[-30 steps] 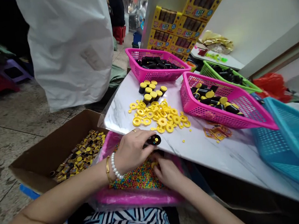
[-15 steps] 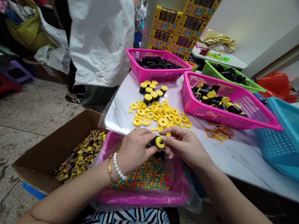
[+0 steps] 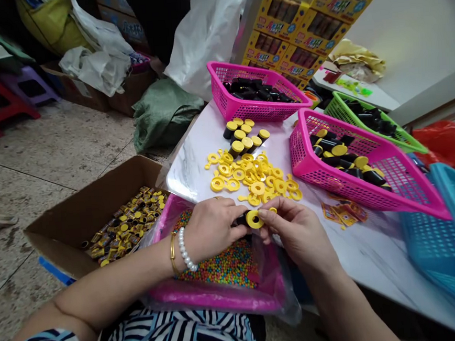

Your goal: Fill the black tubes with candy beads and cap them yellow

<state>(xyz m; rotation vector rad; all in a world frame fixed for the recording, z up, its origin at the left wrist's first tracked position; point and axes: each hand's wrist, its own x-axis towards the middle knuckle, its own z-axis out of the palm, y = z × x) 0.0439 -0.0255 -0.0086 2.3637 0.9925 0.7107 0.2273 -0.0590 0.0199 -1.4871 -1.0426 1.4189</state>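
Note:
Over the plastic-lined pink tray (image 3: 222, 300) of small coloured balls (image 3: 229, 269), my two hands meet. My left hand (image 3: 210, 224), with a pearl bracelet, is closed around a small black tube (image 3: 239, 220) lying sideways. A yellow ring-shaped cap (image 3: 254, 220) sits at the tube's end that faces my right hand (image 3: 297, 227). Its thumb and fingers pinch that cap; how firmly it is seated I cannot tell. Just beyond lies a heap of loose yellow ring caps (image 3: 257, 177) on the table, and behind it stand several black tubes with yellow tops (image 3: 244, 140).
Pink baskets of black tubes (image 3: 262, 113) and yellow-capped tubes (image 3: 367, 191) stand on the marbled table (image 3: 182, 171). Green (image 3: 396, 135) and blue (image 3: 426, 244) baskets are at right. Left is a cardboard box (image 3: 58, 226) of labelled tubes. Yellow packs (image 3: 296, 39) are stacked behind.
The view has turned left, so the scene sits further right in the picture. Both hands keep their hold on the tube and the cap, with little visible movement between them.

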